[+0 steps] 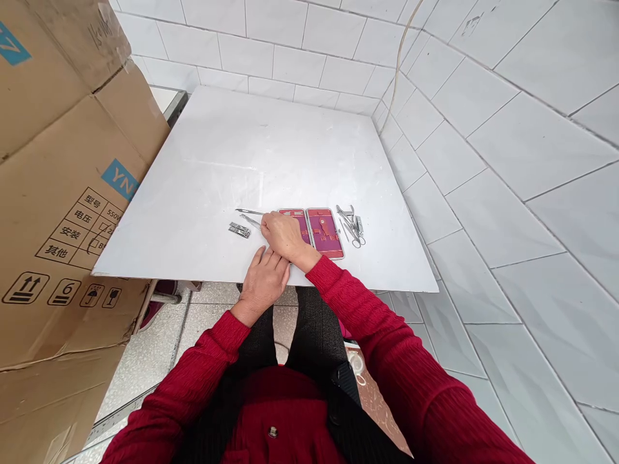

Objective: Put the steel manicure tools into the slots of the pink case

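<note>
A manicure case (333, 246) with a magenta-red lining lies open near the table's front edge. My right hand (284, 233) reaches across its left half and hides part of it. Its fingers curl down beside the ends of a slim pointed metal tool (249, 211) and a metal tool with a ridged handle (250, 221); whatever is in them is hidden. Below it, my left hand (265, 278) lies at the table edge, fingers stretched out and close to the right hand. Nail clippers (239, 230) lie left of both hands.
Right of the case, nippers (345, 211), small scissors (358, 240) and other metal tools lie bunched together. The white table (300, 148) meets tiled walls (483, 174) at the back and right. Large cardboard boxes (62, 212) stand close on the left.
</note>
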